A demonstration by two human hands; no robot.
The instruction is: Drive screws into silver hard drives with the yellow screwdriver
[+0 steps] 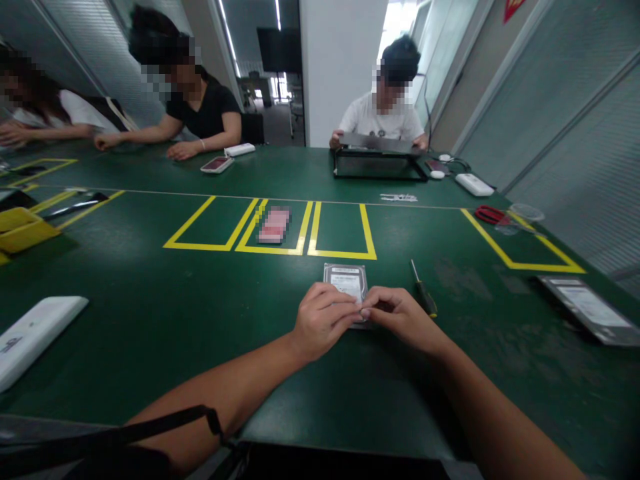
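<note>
A hard drive (345, 273) with a white label lies flat on the green table in front of me, its near part covered by my hands. My left hand (323, 317) reaches over the drive from the left, fingers pressed together. From the right, my right hand (397, 313) meets it above the drive's near right part, thumb and forefinger pinched. Whatever sits between the fingertips is too small and hidden to name. A screwdriver (423, 292) with a black and yellow handle rests just beyond my right hand, its tip pointing away.
Another drive-like device (593, 308) lies at the right. Yellow tape frames (270, 250) mark the table; one surrounds a pinkish, blurred object (274, 225). A white device (37, 333) is at left. Across the table, a person (383, 113) holds a panel over a black frame (380, 167).
</note>
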